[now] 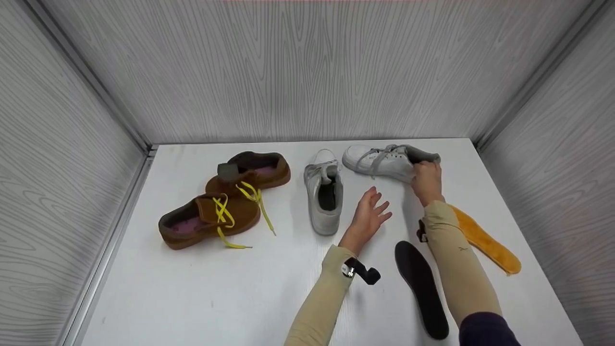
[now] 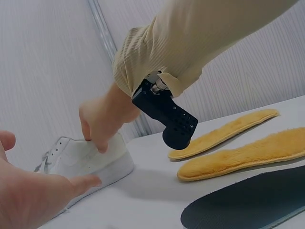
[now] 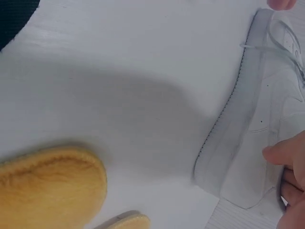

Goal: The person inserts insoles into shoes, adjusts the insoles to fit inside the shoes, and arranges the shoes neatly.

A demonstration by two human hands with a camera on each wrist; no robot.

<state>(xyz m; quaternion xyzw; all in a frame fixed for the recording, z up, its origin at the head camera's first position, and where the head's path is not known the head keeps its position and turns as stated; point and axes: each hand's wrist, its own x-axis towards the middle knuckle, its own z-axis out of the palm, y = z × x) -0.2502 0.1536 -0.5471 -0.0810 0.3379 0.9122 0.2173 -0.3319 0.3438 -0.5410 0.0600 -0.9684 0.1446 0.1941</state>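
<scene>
Gripping the heel end of a white shoe (image 1: 398, 168), the right hand (image 1: 426, 182) places its thumb against the side wall, with its other fingers curled at the collar. The shoe stands at the rear right of the desk (image 1: 206, 298), toe pointing left, with grey laces on top. The left hand (image 1: 366, 220) holds nothing; its fingers are extended and slightly spread, in front of the gripped shoe and apart from it. A second white shoe (image 1: 316, 199) stands just beside the first one's toe, its heel facing the near edge. A black insole (image 1: 423, 290) lies between the two forearms. Two orange insoles (image 2: 243, 155) lie side by side to its right. A pair of brown shoes (image 1: 247, 214) with yellow laces (image 1: 223, 211) occupies the left side.
</scene>
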